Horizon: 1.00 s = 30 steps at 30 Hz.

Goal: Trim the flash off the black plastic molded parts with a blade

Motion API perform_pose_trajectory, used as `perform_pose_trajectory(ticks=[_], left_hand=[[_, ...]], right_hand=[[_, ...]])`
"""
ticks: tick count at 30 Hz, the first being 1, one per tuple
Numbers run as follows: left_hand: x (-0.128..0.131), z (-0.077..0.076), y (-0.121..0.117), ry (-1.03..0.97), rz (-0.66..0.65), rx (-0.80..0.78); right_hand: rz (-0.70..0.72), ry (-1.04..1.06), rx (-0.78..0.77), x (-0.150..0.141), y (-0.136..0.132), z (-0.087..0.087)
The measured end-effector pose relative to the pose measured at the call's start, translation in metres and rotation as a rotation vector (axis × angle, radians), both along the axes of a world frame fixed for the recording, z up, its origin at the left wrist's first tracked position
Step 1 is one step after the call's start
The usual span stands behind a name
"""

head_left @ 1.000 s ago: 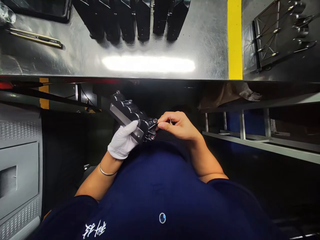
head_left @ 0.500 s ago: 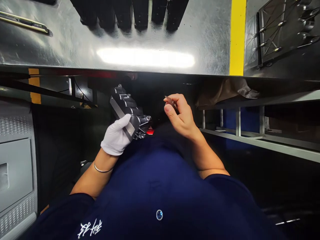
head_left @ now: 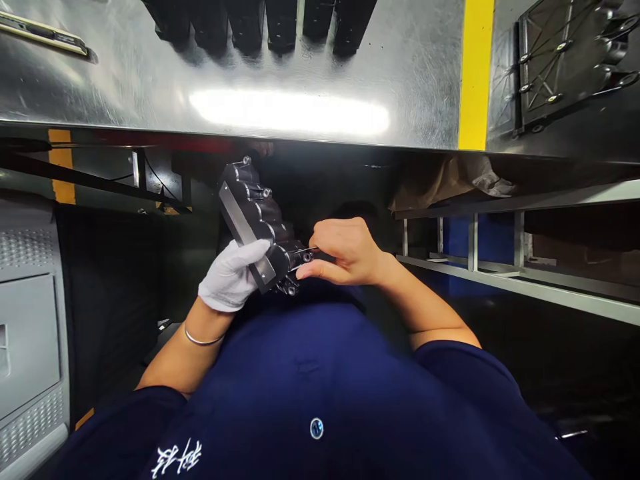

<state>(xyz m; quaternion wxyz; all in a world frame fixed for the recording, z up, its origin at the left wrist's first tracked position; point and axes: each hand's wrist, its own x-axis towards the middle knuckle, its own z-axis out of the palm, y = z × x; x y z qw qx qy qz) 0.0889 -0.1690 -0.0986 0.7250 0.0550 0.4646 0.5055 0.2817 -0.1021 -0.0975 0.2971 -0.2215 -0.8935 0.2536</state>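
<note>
In a white glove, my left hand (head_left: 230, 275) is closed round the lower end of a black moulded part (head_left: 267, 223). The part is tilted, with a flat strip along its left side and rounded ribs and small ringed bosses on its right. My bare right hand (head_left: 345, 252) is closed at the part's lower right end, thumb beneath and curled fingers above. A thin metal blade (head_left: 303, 249) shows as a narrow line between them, by a boss. Most of the blade is hidden by the fingers, and I cannot tell whether it touches the part.
Ahead lies a metal worktable (head_left: 415, 73) with a yellow stripe (head_left: 475, 73). Several black parts (head_left: 283, 27) stand in a row on it, and a larger black ribbed housing (head_left: 565, 63) lies at right. A light metal frame (head_left: 500, 275) is at right, a grey plastic bin (head_left: 30, 327) at left.
My right hand has come down and left to the part's lower end, bringing the blade with it. The black part has shifted slightly right in my left hand's grip.
</note>
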Motion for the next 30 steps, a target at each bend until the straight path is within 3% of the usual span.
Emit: perform_pose_trajectory(ticks=[6,9,15,21,30], left_hand=[[0.006,0.005,0.003,-0.016,0.061,-0.052],[0.009,0.006,0.003,-0.090,0.100,-0.070],[0.010,0.002,0.002,-0.068,0.144,-0.096],[0.013,0.002,0.003,-0.050,0.111,-0.153],[0.011,-0.002,0.002,-0.073,0.150,-0.179]], right_hand=[[-0.098,0.049,0.134,0.000,-0.001,-0.004],[-0.149,0.034,0.110,0.000,0.000,-0.005],[-0.109,-0.076,0.103,0.000,0.000,-0.005],[-0.205,0.091,0.061,-0.003,0.000,-0.009],[-0.160,-0.005,0.050,0.000,0.000,-0.010]])
